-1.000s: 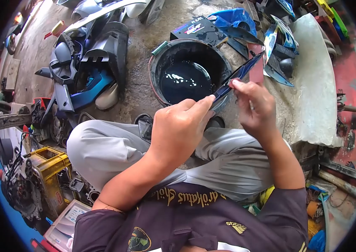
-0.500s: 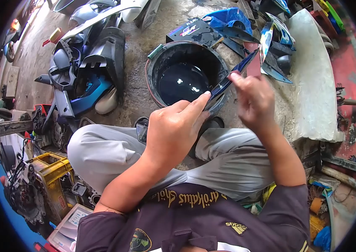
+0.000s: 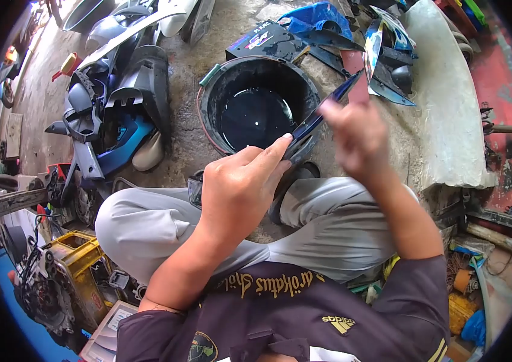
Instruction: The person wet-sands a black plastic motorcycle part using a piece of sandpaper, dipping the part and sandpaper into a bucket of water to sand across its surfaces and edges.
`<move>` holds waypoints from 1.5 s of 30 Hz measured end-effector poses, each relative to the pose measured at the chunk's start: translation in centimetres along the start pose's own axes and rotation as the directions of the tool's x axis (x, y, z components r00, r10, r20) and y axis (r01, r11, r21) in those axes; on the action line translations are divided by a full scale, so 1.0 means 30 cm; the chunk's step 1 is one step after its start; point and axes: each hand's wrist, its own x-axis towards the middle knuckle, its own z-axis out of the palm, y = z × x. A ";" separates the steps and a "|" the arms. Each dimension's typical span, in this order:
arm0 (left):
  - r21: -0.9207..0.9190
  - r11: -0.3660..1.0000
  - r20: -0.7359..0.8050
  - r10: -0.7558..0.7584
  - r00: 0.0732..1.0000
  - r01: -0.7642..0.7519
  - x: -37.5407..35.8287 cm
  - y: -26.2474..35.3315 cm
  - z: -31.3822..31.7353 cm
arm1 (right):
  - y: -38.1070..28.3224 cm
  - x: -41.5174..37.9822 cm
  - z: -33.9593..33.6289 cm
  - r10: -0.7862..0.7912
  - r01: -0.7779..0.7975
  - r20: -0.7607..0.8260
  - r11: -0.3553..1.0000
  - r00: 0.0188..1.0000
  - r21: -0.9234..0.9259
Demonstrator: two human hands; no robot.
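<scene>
A long, narrow dark blue glossy panel [image 3: 311, 122] slants over the right rim of a black bucket [image 3: 213, 130] with dark liquid in it. My left hand [image 3: 241, 178] grips the panel's lower end between thumb and fingers. On the panel's right side, my right hand [image 3: 358, 136] is closed and blurred by motion, holding a reddish-pink sheet [image 3: 359, 90] that sticks up past the fingers. How far the sheet touches the panel cannot be made out.
Grey and blue motorcycle fairings [image 3: 120, 133] lie left of the bucket. Behind it are a black box [image 3: 262, 41] and blue parts [image 3: 319, 19]. A pale slab [image 3: 452, 102] stands right; a yellow crate [image 3: 78, 247] is at lower left.
The bucket and the things around it appear slightly further left in view. My left hand has shifted a little left and down with the panel; my right hand is more blurred.
</scene>
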 end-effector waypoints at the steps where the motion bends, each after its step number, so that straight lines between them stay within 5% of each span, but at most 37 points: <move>1: 0.011 1.000 0.019 -0.008 1.000 0.007 0.005 0.004 -0.009 | -0.050 -0.018 0.019 -0.027 0.025 0.023 0.998 0.999 0.051; 2: 0.024 1.000 0.041 -0.017 0.999 0.016 0.006 0.005 -0.016 | -0.078 -0.030 0.032 -0.051 0.046 0.044 0.993 0.998 0.106; 3: 0.019 1.000 0.024 -0.007 1.000 0.007 0.006 0.002 -0.015 | -0.061 -0.014 -0.013 -0.086 0.095 0.151 0.994 0.985 -0.052; 6: 0.005 1.000 0.001 0.001 1.000 -0.001 -0.004 -0.007 -0.003 | 0.040 0.000 0.008 0.046 -0.050 -0.084 0.997 0.995 -0.050; 10: 0.005 1.000 -0.003 0.012 1.000 -0.012 0.001 -0.014 0.004 | -0.070 -0.034 0.015 -0.028 0.027 0.151 1.000 0.988 0.003; 12: 0.009 1.000 0.008 0.011 1.000 -0.011 0.000 -0.020 0.004 | 0.000 -0.009 0.013 0.028 -0.028 0.008 0.998 1.000 0.052; 16: -0.002 1.000 0.015 -0.010 1.000 0.010 -0.003 -0.021 0.007 | -0.059 -0.017 -0.011 -0.023 0.015 0.168 0.999 0.986 0.051; 18: -0.004 1.000 0.025 -0.017 1.000 0.017 -0.001 -0.019 0.011 | -0.069 -0.014 -0.010 0.121 -0.139 0.119 0.978 0.986 0.157; 20: 0.019 0.999 0.047 -0.035 0.998 0.034 0.005 -0.012 0.000 | -0.027 0.000 -0.005 0.376 -0.358 0.019 0.864 0.926 0.353; 21: 0.018 0.999 0.036 -0.030 0.999 0.029 0.006 -0.017 0.002 | -0.004 -0.006 -0.031 0.574 -0.573 0.189 0.619 0.797 0.537; 25: 0.055 0.998 0.011 -0.028 1.000 0.028 0.015 -0.037 0.005 | 0.024 -0.003 -0.023 0.639 -0.491 0.121 0.442 0.759 0.751; 28: 0.108 0.994 -0.025 -0.026 0.999 0.029 0.029 -0.051 -0.008 | 0.066 -0.014 -0.017 0.653 -0.516 0.063 0.531 0.754 0.672; 31: 0.162 0.985 -0.029 -0.048 0.998 0.052 0.044 -0.051 -0.036 | 0.107 0.000 -0.037 0.756 -0.590 0.182 0.312 0.629 0.745; 36: -0.028 0.989 -0.161 -0.151 0.975 0.148 0.105 -0.093 -0.139 | 0.138 0.009 -0.061 0.774 -0.513 0.189 0.196 0.604 0.836; 38: -0.114 0.969 -0.100 -0.233 0.967 0.221 0.147 -0.105 -0.189 | 0.135 0.007 -0.082 0.785 -0.477 0.154 0.197 0.601 0.856; 42: -0.269 0.949 0.186 -0.117 0.975 0.165 0.322 -0.222 -0.224 | 0.136 0.007 -0.125 0.793 -0.465 0.176 0.149 0.583 0.873; 45: -0.351 0.856 0.400 -0.229 0.887 0.380 0.394 -0.288 -0.171 | 0.152 -0.002 -0.143 0.801 -0.480 0.194 0.129 0.566 0.868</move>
